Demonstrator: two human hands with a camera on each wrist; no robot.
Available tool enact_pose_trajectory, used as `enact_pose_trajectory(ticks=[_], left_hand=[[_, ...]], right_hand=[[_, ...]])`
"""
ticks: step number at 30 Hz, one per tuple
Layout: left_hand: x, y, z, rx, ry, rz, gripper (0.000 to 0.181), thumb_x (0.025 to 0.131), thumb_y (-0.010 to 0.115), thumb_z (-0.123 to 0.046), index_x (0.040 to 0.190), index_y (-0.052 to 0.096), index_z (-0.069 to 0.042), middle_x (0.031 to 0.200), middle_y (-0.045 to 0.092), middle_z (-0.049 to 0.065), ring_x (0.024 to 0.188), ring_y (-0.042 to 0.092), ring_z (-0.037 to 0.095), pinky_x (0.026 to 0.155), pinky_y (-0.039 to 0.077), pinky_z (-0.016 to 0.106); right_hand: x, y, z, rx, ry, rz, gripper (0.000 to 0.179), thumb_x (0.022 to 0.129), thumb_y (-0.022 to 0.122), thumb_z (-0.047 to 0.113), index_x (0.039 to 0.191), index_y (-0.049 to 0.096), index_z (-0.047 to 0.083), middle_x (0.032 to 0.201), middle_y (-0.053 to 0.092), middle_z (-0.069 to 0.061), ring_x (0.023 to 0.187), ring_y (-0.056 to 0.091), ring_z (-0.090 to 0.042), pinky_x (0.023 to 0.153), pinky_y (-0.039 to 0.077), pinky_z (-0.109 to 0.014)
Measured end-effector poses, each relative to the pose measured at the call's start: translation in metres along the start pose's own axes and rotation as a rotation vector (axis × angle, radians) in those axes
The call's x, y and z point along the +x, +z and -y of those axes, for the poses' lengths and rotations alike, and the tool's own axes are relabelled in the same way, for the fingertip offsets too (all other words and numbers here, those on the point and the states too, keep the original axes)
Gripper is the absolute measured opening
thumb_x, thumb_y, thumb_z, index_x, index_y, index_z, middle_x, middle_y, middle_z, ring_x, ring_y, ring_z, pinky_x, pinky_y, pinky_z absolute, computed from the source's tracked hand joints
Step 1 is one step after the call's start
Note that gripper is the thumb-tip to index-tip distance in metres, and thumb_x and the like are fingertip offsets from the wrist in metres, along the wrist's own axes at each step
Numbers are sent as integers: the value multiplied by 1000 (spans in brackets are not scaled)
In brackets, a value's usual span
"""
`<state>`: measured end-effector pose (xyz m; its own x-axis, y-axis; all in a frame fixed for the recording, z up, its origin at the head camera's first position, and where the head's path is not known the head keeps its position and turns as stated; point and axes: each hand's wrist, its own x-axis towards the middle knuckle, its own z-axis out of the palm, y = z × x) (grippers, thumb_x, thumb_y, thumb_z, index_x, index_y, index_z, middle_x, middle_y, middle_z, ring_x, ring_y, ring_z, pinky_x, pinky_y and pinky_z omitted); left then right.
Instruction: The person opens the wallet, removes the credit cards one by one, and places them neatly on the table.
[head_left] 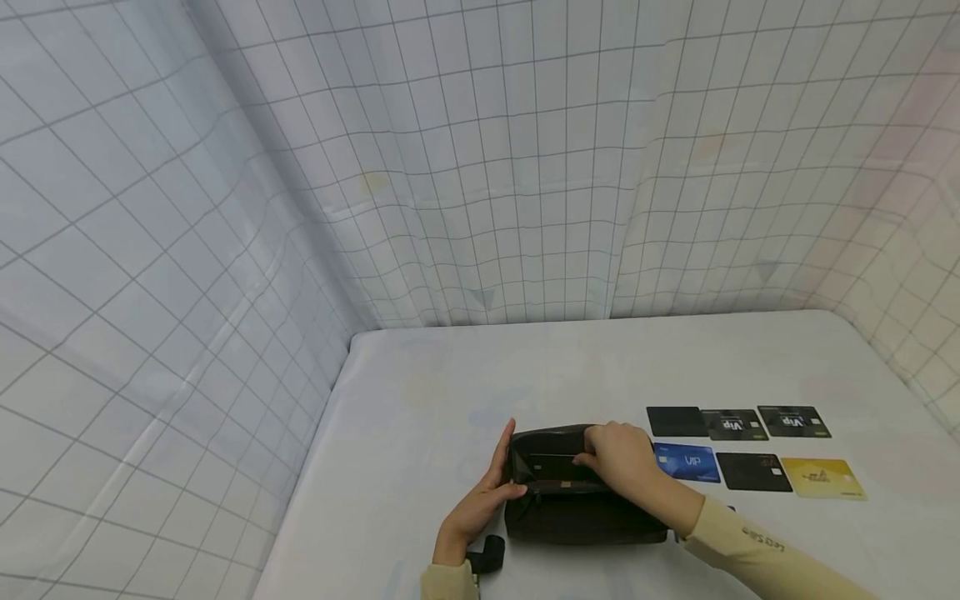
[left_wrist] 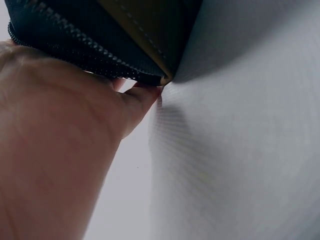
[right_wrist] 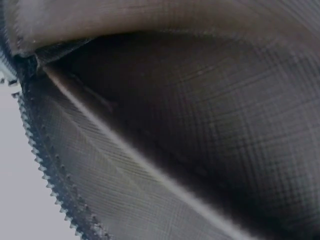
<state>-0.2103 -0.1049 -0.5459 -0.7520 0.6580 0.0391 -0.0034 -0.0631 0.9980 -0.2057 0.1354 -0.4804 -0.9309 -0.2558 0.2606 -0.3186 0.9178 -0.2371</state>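
Note:
A dark zip wallet lies with its mouth spread wide on the white table. At its left end, my left hand holds the wallet, thumb on the front rim and fingers along the side. My right hand grips the back rim near the right end, with the thumb inside the mouth. Close up, the left wrist view has the left hand against the zipped edge of the wallet. Zip teeth and the lined pocket of the wallet fill the right wrist view, where the right hand is hidden.
Right of the wallet lie a plain black card, two black Vip cards, a blue VIP card, a dark card and a yellow card. Gridded white cloth walls the table at the back and sides.

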Motion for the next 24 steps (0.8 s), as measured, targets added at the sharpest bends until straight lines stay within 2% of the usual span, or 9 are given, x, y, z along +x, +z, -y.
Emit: enact_pose_trajectory(ticks=[10,17,24], left_hand=[[-1,2,-1,-6,-4,-3,80,95,48,-11,147,-6,-41,152,-18,-12,138,-21,24,106,-3,64],[0,1,-1,-9,-29,2,82,95,48,-12,147,-7,-41,151,-16,-18,139,-18,18,109,-1,59],[-1,1,-1,-7,-3,3,80,96,46,-10,147,-8,-39,152,-18,-15,139,-20,23,107,-1,62]], right_hand=[[0,0,-2,23,-17,9,35,72,78,33,52,50,24,45,42,13,39,35,-3,37,28,-22],[-2,-1,-4,58,-32,16,35,74,76,34,55,49,26,46,41,15,40,34,-1,38,26,-20],[-4,-5,-5,102,-62,23,34,76,74,35,57,47,26,47,39,16,40,32,0,38,24,-19]])
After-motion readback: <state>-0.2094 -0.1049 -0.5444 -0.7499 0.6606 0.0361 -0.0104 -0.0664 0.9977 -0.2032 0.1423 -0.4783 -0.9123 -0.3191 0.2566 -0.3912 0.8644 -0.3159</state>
